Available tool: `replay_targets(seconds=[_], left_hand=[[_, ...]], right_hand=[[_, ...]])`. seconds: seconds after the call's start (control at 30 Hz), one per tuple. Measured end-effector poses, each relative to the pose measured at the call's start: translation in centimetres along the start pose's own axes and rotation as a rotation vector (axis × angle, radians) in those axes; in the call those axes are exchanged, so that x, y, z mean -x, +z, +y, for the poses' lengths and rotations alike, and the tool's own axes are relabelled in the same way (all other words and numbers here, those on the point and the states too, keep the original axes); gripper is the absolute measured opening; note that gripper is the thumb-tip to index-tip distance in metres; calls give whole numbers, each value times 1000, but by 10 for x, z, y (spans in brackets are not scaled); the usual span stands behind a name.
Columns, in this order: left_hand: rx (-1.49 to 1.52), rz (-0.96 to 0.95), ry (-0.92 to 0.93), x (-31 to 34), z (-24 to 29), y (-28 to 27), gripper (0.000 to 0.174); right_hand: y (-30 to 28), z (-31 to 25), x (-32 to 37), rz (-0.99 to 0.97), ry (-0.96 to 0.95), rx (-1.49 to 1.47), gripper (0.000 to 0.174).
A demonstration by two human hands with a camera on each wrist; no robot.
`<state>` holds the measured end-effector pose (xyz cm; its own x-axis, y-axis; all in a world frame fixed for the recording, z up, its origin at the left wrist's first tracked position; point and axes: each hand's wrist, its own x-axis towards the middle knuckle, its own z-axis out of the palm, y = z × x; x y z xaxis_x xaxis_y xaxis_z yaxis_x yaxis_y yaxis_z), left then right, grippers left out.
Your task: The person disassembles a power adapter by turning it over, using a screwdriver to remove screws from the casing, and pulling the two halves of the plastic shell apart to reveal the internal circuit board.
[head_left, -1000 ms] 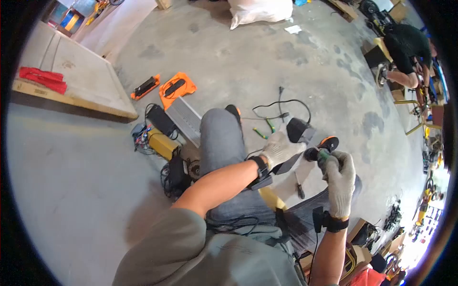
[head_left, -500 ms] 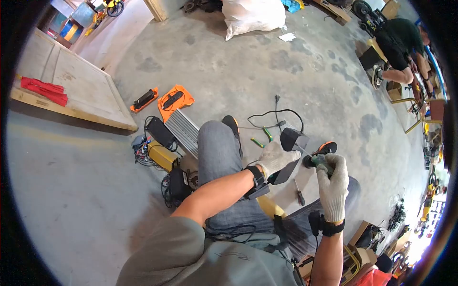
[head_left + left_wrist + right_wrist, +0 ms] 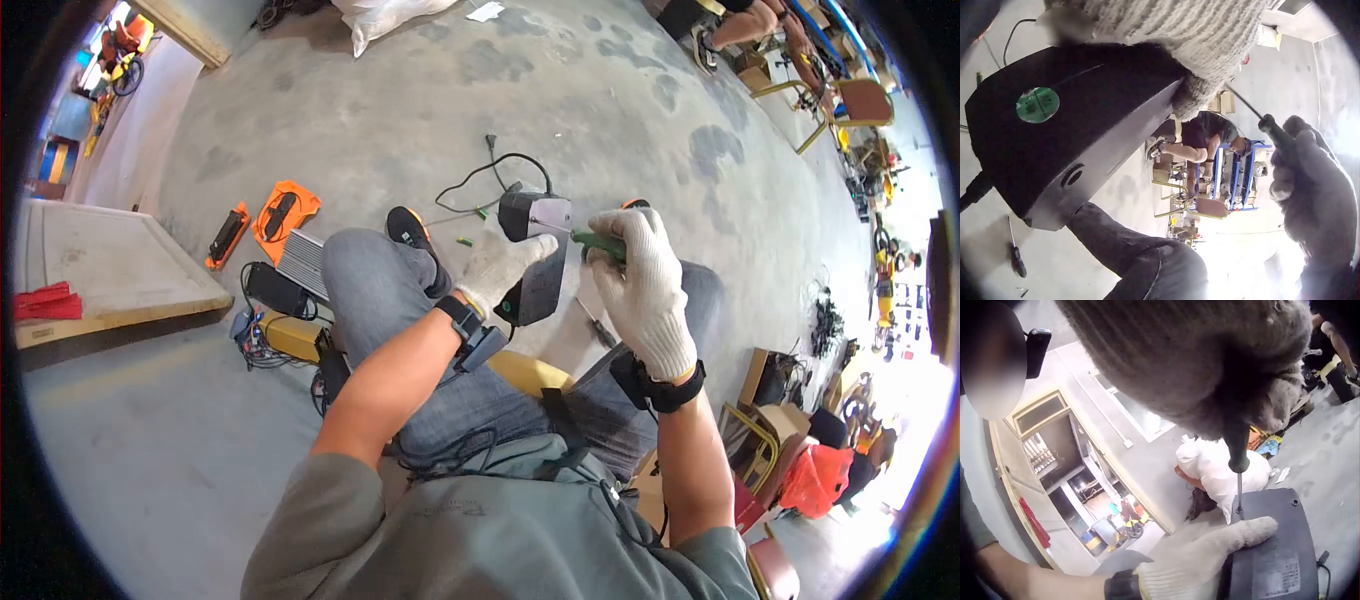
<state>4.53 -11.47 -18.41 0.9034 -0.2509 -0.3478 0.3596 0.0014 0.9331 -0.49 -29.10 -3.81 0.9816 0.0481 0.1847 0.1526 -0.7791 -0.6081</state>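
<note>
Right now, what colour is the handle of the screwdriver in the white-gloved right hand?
Green; the screwdriver handle shows best in the head view, in the right hand.

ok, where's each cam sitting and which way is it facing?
Head: on the head, facing down at the lap; shows left hand holding box, right hand gripping screwdriver.
Left wrist: under the left hand, facing across the box to the right hand; left fingers on top.
Right wrist: under the right hand, facing down the screwdriver onto box and left hand.
Shared: all three see box and screwdriver.
</note>
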Motion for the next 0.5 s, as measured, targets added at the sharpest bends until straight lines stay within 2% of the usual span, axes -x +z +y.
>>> replay_targets(seconds=[0.1, 0.17, 0.2, 0.23, 0.27, 0.37, 0.43, 0.5], left_hand=[[136, -38, 70, -3, -5, 3, 51], [133, -52, 17, 0, -1, 1, 50], [142, -66, 23, 1, 1, 1, 50], [152, -77, 32, 2, 2, 0, 49], [55, -68, 16, 2, 5, -1, 48], [117, -38, 14, 5, 6, 2, 46], [90, -35, 23, 4, 5, 2, 46], [63, -30, 28, 3, 1, 1, 47]], right_hand=[[-1, -7, -1, 48, -13, -21, 28], [-4, -17, -3, 25, 147, 6, 26], [-6, -7, -7, -100, 180, -63, 24], [-6, -6, -7, -98, 187, -63, 24], [-6, -6, -8, -95, 147, -33, 22], [-4, 1, -5, -75, 49, 24, 19], [-3, 2, -3, -9, -107, 26, 20], [-2, -12, -3, 23, -36, -12, 19]])
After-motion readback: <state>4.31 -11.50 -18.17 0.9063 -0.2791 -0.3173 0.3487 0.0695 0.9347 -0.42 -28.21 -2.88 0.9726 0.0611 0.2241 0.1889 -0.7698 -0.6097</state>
